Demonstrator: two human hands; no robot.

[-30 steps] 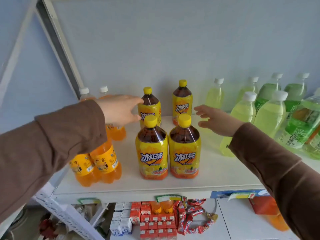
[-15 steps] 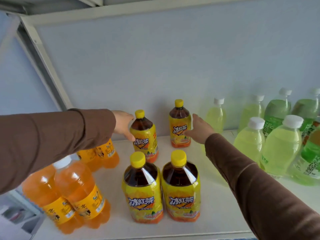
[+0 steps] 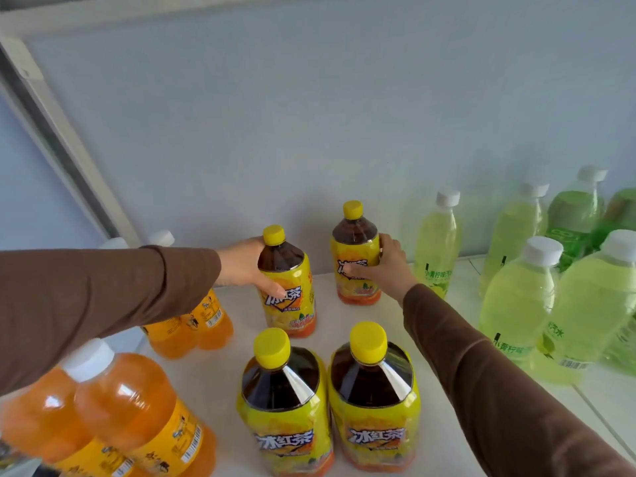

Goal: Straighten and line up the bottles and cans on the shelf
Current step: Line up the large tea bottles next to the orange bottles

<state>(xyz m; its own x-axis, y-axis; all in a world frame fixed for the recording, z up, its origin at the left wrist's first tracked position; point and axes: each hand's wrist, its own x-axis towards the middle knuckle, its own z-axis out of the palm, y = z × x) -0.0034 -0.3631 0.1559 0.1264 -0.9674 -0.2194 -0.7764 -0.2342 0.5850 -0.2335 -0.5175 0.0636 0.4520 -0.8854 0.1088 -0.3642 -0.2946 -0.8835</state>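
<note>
Yellow-capped rear tea bottles: L hand [image 3: 242, 266] grips left bottle [image 3: 287, 287], R hand [image 3: 382, 266] grips right bottle [image 3: 354, 256], both upright on shelf [image 3: 447, 425].

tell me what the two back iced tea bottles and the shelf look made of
Left back iced tea bottle and right back iced tea bottle: likely clear glossy plastic, as the dark tea shows through above printed film labels. Shelf: smooth matte white, probably painted metal or laminate.

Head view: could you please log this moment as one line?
left hand grips rear-left tea bottle | right hand grips rear-right tea bottle | both upright on shelf
</note>
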